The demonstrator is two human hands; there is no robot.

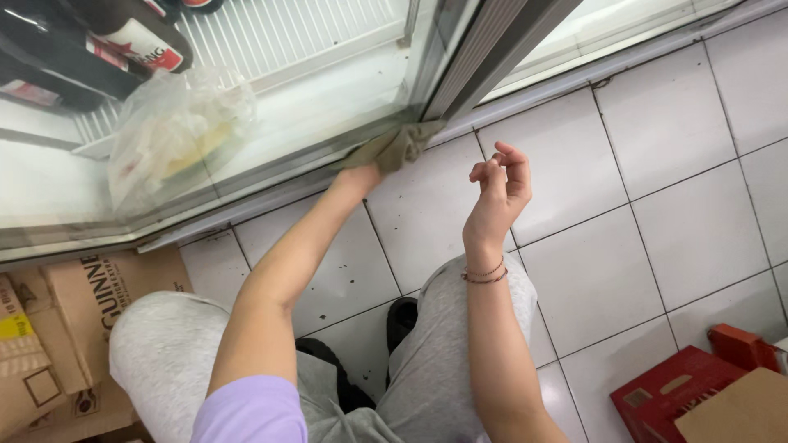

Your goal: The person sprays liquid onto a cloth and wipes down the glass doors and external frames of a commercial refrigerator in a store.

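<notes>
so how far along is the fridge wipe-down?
Done: can't tell; no wiped patch stands out. In hand: left hand presses a green cloth on the fridge's bottom door frame; right hand hangs free. Left: tiles below are speckled with dirt, bag and bottles inside.

We see the scene under bright, even light with no single source in view. The white floor tiles (657,213) on the right carry a mild sheen and only soft shadows beneath the legs. Far left, the glass door (246,123) washes out whitish with glare. Focus stays mostly sharp; lines bend slightly toward the edges, and the right hand (501,193) looks faintly soft.
</notes>
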